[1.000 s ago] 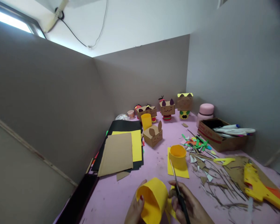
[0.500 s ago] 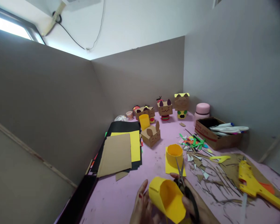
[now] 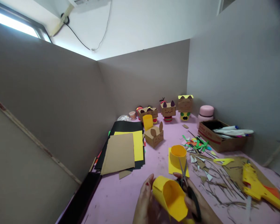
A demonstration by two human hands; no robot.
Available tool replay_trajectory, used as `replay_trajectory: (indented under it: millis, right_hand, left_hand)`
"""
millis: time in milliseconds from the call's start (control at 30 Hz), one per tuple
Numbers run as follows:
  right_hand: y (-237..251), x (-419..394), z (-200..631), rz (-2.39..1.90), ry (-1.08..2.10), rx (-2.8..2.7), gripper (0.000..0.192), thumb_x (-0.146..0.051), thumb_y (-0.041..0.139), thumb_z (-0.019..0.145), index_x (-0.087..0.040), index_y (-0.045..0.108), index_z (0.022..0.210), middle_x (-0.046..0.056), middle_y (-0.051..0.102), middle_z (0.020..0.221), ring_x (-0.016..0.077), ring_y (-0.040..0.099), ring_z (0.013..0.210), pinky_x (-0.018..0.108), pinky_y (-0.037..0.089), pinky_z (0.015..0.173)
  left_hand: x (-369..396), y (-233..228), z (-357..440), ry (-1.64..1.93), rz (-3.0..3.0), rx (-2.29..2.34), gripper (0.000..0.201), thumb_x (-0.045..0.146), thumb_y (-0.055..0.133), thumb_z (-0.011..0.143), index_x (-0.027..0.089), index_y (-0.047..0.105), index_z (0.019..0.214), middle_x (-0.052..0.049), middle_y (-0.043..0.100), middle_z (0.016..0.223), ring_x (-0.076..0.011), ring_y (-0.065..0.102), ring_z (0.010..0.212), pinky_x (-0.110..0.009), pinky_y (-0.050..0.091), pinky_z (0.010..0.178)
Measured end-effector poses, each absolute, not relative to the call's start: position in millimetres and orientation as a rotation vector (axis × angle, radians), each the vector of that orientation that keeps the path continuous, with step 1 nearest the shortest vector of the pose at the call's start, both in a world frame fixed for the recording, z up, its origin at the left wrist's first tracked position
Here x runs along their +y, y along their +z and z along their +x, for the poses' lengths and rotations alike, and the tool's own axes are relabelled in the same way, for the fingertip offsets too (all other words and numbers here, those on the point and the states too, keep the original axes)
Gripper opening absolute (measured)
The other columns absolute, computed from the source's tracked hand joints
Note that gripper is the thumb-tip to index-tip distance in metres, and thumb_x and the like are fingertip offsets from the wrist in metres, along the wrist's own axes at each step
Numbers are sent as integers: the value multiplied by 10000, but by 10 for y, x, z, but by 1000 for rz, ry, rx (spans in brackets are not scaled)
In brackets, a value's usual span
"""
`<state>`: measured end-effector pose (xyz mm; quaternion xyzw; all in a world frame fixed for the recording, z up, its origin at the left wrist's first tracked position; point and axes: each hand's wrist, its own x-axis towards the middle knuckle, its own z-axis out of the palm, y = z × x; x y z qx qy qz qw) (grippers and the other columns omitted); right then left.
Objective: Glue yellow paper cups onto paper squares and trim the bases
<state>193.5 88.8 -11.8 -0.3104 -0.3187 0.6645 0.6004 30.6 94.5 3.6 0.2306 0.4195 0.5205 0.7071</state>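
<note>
— Hands first, at the near edge of the pink table (image 3: 121, 199): the left hand (image 3: 146, 203) is curled around a rolled yellow paper tube (image 3: 170, 197), fingers pressed to its outer wall, open mouth tipped up and away. The right hand (image 3: 199, 208) is closed through the handles of black scissors (image 3: 189, 191), blades parted and pointing away, just beside the tube's right wall.

— So where does the tube sit against the grips?

— Between the two hands, off the table. The left hand has its near-left side; the scissors lie along its right side, touching or nearly so. I cannot tell which.

— What could go wrong?

— My guess: thin paper held only from one side may buckle or tear crookedly if the blades bite while the tube is squeezed. The left fingertips lie near the blades too, so a slip could nick them.

— And further out?

— A second yellow ring (image 3: 178, 154) stands on a yellow sheet mid-table, with paper scraps (image 3: 200, 161) to its right and a yellow glue gun (image 3: 256, 186) towards the right edge. Stacked card sheets (image 3: 121, 149) lie along the left edge. Small cardboard box figures (image 3: 168, 109) line the far edge, and a box of markers (image 3: 220, 137) sits by the far right corner.
</note>
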Motion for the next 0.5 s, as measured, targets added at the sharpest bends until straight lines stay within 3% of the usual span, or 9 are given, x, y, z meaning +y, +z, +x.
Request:
replay_trajectory:
  millis: [167,267,400,500]
  right_hand:
    - [-285,874,1899,-944,1172,-971,774,-577,786,607,-285,466,1248,100,570,1174,267,612,987,353,500,793]
    - [-341,831,1881,-1025,948,-1076,726,-574,754,638,-300,480,1253,99,511,1255,293,555,1066,346,492,795]
    - [-428,813,1883,-1026,806,-1112,676,-544,765,646,-320,518,1234,88,546,1212,321,501,1144,347,482,827]
    - [-495,832,1910,-961,744,-1176,684,-528,788,636,-347,547,1251,80,581,1228,319,517,1138,331,485,810]
  left_hand:
    - [835,78,239,1251,1184,1132,812,564,711,683,245,431,1375,-100,296,1544,-314,177,1436,-437,217,1139]
    - [808,70,218,1191,1476,1276,734,439,658,783,217,384,1426,-67,297,1549,-295,179,1440,-426,106,1179]
    - [863,2,232,1223,1626,1384,577,389,565,853,168,462,1376,-81,422,1475,-317,335,1379,-427,194,1160]
    - [935,-85,217,1347,1677,1352,425,304,555,865,271,568,1288,-38,556,1368,-309,498,1267,-409,254,1137]
